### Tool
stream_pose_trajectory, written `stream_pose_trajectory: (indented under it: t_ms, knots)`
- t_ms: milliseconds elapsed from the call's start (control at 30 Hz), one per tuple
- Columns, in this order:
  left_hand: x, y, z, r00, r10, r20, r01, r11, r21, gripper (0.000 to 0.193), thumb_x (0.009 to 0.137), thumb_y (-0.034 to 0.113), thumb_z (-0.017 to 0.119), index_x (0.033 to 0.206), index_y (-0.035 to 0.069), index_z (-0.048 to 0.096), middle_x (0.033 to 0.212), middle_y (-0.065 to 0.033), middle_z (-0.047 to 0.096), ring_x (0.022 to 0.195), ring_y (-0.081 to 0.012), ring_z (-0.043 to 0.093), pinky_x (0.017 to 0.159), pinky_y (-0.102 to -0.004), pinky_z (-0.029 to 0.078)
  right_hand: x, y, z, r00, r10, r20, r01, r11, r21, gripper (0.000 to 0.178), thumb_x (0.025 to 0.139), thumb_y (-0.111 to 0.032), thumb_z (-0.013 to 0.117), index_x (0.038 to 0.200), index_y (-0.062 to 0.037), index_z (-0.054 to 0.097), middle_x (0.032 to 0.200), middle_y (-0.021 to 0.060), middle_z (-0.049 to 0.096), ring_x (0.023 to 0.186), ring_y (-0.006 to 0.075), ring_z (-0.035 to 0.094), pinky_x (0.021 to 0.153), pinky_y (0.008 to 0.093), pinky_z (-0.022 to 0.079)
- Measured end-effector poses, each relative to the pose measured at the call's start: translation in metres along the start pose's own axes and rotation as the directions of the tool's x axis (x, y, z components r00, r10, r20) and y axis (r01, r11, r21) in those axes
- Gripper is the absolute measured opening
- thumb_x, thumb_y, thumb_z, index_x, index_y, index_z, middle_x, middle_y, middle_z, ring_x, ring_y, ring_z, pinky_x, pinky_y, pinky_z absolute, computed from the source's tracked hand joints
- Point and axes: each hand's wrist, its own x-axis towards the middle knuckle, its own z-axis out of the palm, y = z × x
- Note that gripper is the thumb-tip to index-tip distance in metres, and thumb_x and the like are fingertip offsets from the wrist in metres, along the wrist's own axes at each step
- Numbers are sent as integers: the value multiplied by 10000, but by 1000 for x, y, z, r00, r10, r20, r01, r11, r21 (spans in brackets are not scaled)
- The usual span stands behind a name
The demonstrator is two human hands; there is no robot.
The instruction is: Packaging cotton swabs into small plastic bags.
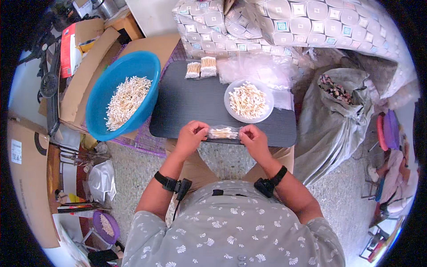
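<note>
A small clear plastic bag of cotton swabs (pixel 223 133) is stretched sideways at the front edge of the dark tabletop (pixel 191 95). My left hand (pixel 194 135) pinches its left end, and my right hand (pixel 254 140) pinches the right end. Just beyond my right hand stands a white bowl (pixel 227 107) heaped with loose cotton swabs (pixel 248 100). Two packed bundles of swabs, one wider bundle (pixel 208 66) and one smaller bundle (pixel 192 70), lie at the table's far edge. Beside them is a pile of clear plastic bags (pixel 255 69).
A large blue basin (pixel 95 100) with many swabs leans at the table's left, near cardboard boxes (pixel 84 93). To the right slumps a big grey sack (pixel 336 120). A patterned cover (pixel 307 26) drapes behind the table. A purple basin (pixel 116 224) sits low at left.
</note>
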Motion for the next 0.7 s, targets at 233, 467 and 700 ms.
stream_pose_trajectory:
  t_ms: [233,467,700]
  knots:
    - [1,-14,8,995,-45,93,64,976,-210,62,883,66,563,908,13,583,786,-47,598,693,-118,601,616,-269,551,4,14,3,999,-44,14,44,999,-18,79,849,-83,598,885,-19,569,784,18,581,683,80,541,614,238,461]
    - [0,-14,10,987,-55,154,81,982,-171,55,876,45,554,916,15,577,798,-25,601,711,-83,584,641,-235,525,5,1,15,994,-82,77,86,995,-48,66,873,-54,575,929,-20,565,813,0,583,729,61,536,654,222,461]
    - [-2,-5,6,998,53,19,-53,999,-5,44,832,47,603,866,19,610,873,-23,585,715,-86,562,614,-215,484,1,3,12,994,13,107,-19,998,60,70,873,-40,565,941,-23,569,836,2,584,750,57,525,673,215,448]
